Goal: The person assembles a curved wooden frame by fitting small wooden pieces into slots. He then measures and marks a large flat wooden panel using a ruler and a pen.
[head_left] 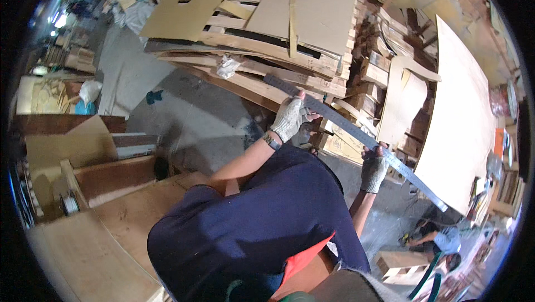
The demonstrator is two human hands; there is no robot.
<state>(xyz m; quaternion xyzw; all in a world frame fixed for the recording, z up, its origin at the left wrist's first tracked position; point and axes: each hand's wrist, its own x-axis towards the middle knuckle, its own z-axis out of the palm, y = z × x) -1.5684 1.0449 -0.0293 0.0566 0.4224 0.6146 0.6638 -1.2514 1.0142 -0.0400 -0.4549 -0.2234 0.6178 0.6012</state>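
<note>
Dark navy cloth garment (245, 218) fills the foreground below a long grey metal ruler (348, 128).
Well apart, the left hand (291, 117) and the right hand (374, 171), both in off-white knitted fingerless gloves (286, 127), grip the ruler, which slants toward the lower right near a pale wooden slatted pallet stack (267, 51), its far end near a tall cream sheet panel (457, 118).
</note>
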